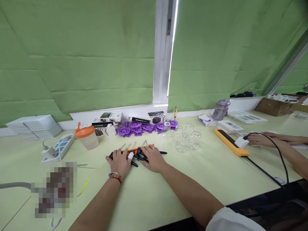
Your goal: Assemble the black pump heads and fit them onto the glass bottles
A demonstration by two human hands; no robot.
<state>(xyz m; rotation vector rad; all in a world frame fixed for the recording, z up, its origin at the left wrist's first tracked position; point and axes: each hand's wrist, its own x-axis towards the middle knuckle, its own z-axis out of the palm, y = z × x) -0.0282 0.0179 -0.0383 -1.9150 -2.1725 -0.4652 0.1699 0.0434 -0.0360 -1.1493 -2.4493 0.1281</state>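
My left hand is curled over the left end of a bundle of screwdrivers with orange and black handles. A white wrap covers its thumb, and a bracelet and a red band circle the wrist. On the bundle's right end, my right hand rests with fingers bent around the handles. Metal shafts point away, toward the window. Black pen-like sticks lie among the handles between my hands, and one black tip pokes out at the right. Palms and fingers hide much of the bundle.
Behind lie purple plastic holders, printed boxes and clear glass cups. An orange-lidded cup and a white power strip stand left. At right are an orange power strip and another person's hand.
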